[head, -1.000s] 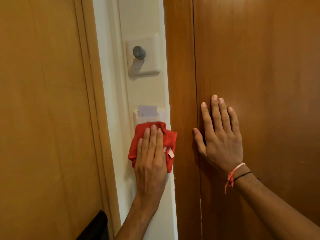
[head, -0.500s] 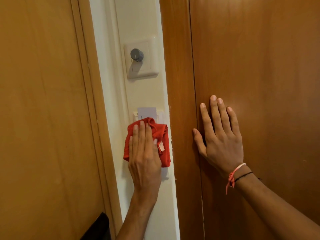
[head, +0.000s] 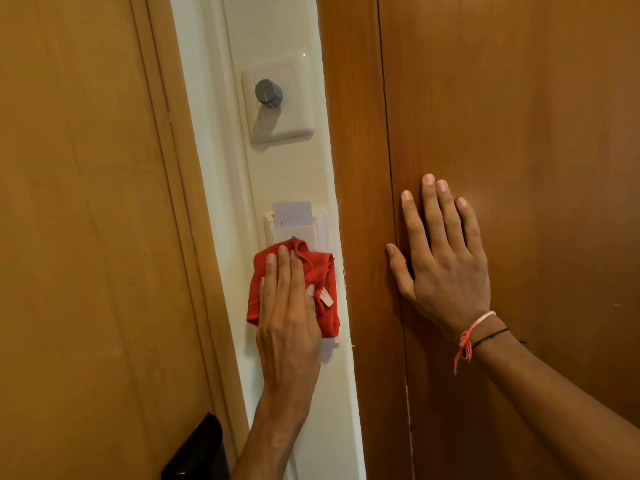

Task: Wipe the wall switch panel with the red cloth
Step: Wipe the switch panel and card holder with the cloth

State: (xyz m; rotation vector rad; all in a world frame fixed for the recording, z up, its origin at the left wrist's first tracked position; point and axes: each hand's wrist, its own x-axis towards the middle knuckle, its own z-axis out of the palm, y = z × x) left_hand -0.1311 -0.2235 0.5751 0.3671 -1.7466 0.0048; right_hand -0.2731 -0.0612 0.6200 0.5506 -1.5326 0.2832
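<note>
A red cloth lies bunched against the narrow white wall strip, pressed flat by my left hand with fingers straight and together. The cloth covers the lower part of a white switch panel that has a white card standing in its top slot. Only the panel's upper edge and a bottom corner show. My right hand rests flat and spread on the brown wooden door to the right, holding nothing. A red string and a black band circle that wrist.
Above the panel sits a second white plate with a grey round knob. A light wooden door flanks the wall strip on the left, with a black handle part at the bottom. A dark wooden frame borders the right.
My left hand and the red cloth have slid left and slightly down across the panel. The right hand has stayed flat on the door.
</note>
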